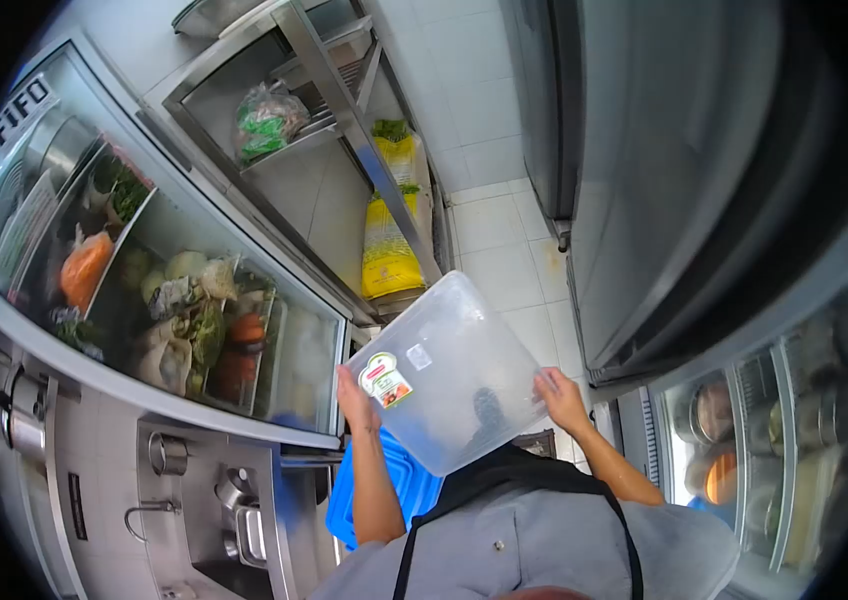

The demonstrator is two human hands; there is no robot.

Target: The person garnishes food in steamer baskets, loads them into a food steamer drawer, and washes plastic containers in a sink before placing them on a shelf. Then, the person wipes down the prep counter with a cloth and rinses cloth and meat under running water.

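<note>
A large translucent plastic container (449, 385) is held up in front of my body, tilted, with a green, white and red label (385, 380) near its left edge. My left hand (356, 400) grips that left edge. On the opposite side, my right hand (561, 398) has its fingers closed over the container's right edge. Whether anything lies inside the container I cannot tell; a dark shape shows through its lower right part. Below my left forearm is a blue plastic crate (394, 485), partly hidden by the arm and the container.
A glass-door fridge (174, 290) with bagged vegetables stands at the left. Yellow sacks (391, 245) sit on a metal rack (294, 160) ahead. Tall dark steel doors (664, 180) line the right, above another glass fridge (774, 440). A sink (206, 530) with pots is lower left.
</note>
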